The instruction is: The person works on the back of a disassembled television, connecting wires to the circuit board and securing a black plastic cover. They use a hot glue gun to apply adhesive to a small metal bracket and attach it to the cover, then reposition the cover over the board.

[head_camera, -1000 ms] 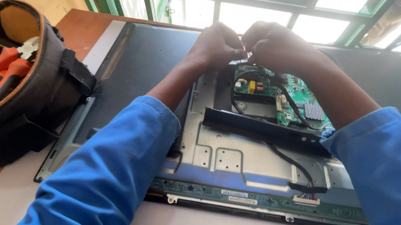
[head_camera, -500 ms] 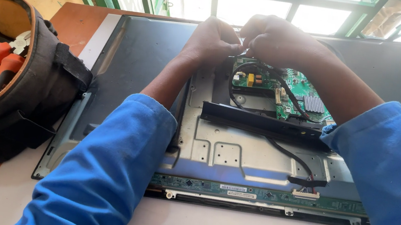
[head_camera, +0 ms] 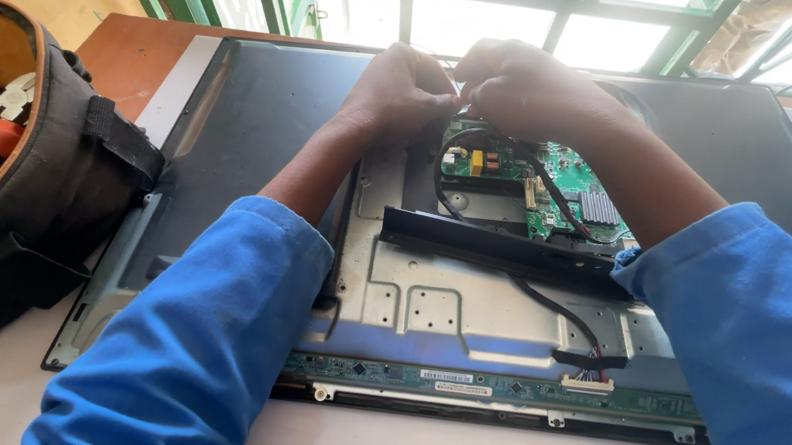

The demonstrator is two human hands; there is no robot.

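Head view: nearest, a thin black cable (head_camera: 554,315) crosses the opened television (head_camera: 227,134). Beyond, at its far edge, the left hand (head_camera: 399,89) and right hand (head_camera: 521,88) pinch a small wire above the green circuit board (head_camera: 569,188); tugging hard could snap it.

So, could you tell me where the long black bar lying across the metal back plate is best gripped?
Probably the black bar at its left end, from above: that end lies free on the metal plate, while its right end runs under the right forearm beside the cable.
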